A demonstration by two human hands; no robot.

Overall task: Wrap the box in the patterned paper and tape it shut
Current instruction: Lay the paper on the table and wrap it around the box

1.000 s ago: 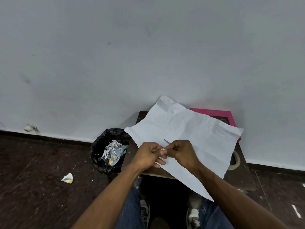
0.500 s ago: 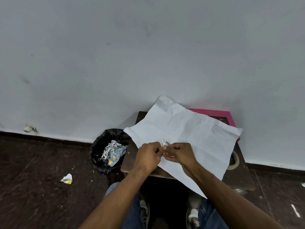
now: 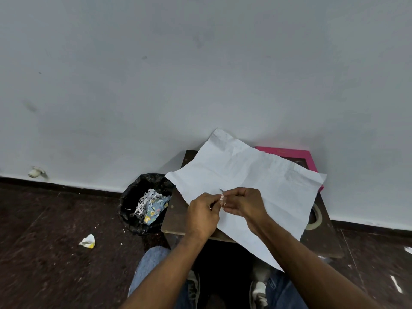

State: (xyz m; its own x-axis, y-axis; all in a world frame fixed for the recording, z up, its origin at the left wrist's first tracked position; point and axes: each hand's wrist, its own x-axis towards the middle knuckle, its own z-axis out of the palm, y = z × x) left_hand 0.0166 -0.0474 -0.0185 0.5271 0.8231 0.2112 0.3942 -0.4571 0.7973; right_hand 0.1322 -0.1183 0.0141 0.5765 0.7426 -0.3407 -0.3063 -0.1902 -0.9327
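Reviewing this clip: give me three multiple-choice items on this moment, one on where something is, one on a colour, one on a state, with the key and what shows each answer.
1. Where is the tape roll?
A. in the bin
B. on the table by the paper's right edge
C. on the floor

2. What colour is the box behind the paper sheet?
A. pink
B. green
C. yellow

3. What are the hands doing?
A. resting flat on the paper
B. lifting the box
C. pinching a small piece together

Key: 1 B, the roll shows partly past the sheet on the small table. 2 A, its rim is bright pink. 3 C, the left hand and right hand meet fingertip to fingertip on a small piece, probably tape.
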